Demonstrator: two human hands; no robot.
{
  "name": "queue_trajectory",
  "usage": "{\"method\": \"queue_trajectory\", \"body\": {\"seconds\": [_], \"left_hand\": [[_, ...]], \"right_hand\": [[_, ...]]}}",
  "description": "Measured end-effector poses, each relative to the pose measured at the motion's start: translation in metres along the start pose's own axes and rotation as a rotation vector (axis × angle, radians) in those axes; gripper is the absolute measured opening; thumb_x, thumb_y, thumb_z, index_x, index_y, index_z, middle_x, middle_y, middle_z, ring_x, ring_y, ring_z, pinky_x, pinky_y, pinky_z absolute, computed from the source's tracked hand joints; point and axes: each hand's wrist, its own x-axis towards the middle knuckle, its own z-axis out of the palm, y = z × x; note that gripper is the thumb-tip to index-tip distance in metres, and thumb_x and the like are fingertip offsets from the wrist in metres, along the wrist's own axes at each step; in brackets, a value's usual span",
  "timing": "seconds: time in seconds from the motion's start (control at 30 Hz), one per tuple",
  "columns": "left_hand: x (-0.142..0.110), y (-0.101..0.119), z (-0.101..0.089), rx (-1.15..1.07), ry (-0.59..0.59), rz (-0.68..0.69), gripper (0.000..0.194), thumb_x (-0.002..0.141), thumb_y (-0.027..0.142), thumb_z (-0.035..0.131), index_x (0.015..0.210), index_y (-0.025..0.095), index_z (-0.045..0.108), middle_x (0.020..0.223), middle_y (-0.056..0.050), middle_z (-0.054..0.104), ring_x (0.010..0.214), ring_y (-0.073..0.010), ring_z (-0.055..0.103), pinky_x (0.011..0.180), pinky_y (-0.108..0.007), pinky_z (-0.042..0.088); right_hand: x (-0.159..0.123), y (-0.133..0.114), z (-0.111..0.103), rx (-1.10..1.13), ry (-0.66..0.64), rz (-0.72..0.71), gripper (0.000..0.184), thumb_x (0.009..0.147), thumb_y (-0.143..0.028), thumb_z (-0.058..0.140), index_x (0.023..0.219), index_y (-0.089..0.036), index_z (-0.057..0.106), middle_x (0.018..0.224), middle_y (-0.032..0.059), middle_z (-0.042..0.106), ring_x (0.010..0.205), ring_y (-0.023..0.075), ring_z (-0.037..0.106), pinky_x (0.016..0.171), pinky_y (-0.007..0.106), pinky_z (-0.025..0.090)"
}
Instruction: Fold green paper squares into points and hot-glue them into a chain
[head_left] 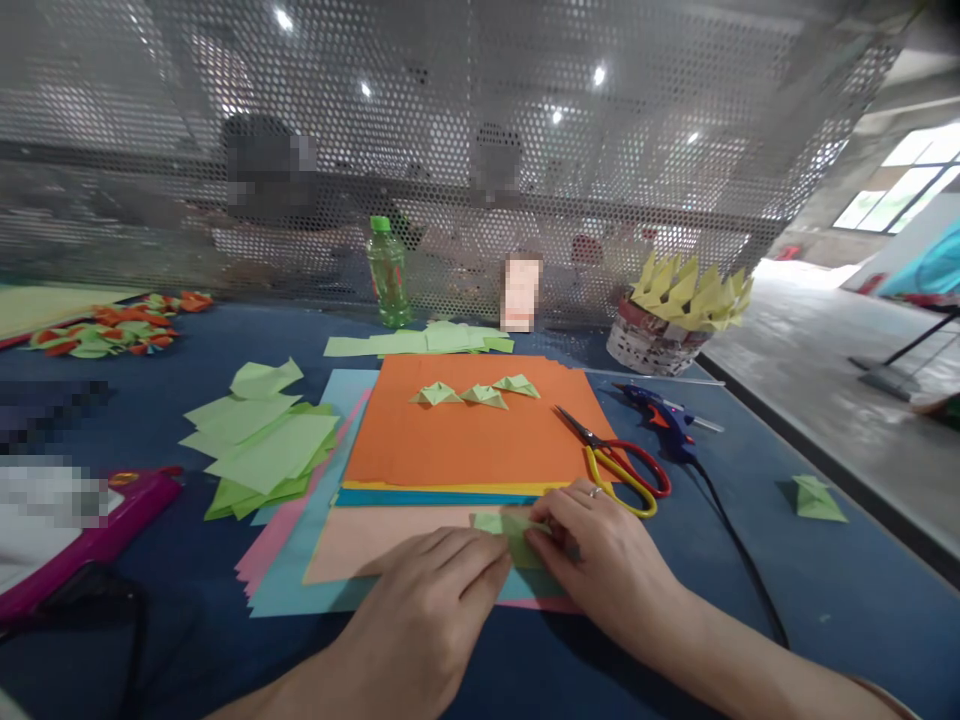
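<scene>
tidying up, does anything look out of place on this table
One folded green piece looks stray: it lies alone near the right edge of the table, apart from three others on the orange paper.

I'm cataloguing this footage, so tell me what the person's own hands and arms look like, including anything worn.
Both hands are ungloved. The right hand wears a slim, silvery ring; no ring shows on the left hand. The left forearm and right forearm show no sleeve where clearly visible.
</scene>
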Motion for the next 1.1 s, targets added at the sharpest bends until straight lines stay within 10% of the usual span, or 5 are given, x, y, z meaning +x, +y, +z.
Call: {"method": "queue_trajectory", "body": {"seconds": [0.67,1.1], "left_hand": [[-0.004,-0.004,0.000,-0.082,-0.032,-0.049,0.027,0.099,0.008,0.044,0.115,0.019,0.064,0.111,-0.007,0.070,0.101,-0.0229,0.066,0.093,-0.041,0.054],[0.005,-0.005,-0.007,-0.015,0.155,-0.179,0.024,0.100,0.016,0.052,0.123,0.020,0.051,0.118,-0.008,0.060,0.108,-0.0242,0.058,0.091,-0.040,0.045]], "right_hand": [[-0.002,0.003,-0.007,0.035,-0.080,0.123,0.021,0.079,-0.009,0.073,0.089,-0.022,0.061,0.088,0.0014,0.064,0.084,0.0228,0.061,0.073,0.035,0.046],[-0.008,-0.003,-0.013,0.119,0.151,-0.136,0.011,0.093,-0.014,0.063,0.085,-0.021,0.060,0.082,0.0009,0.067,0.081,0.0197,0.056,0.076,0.033,0.040]]}}
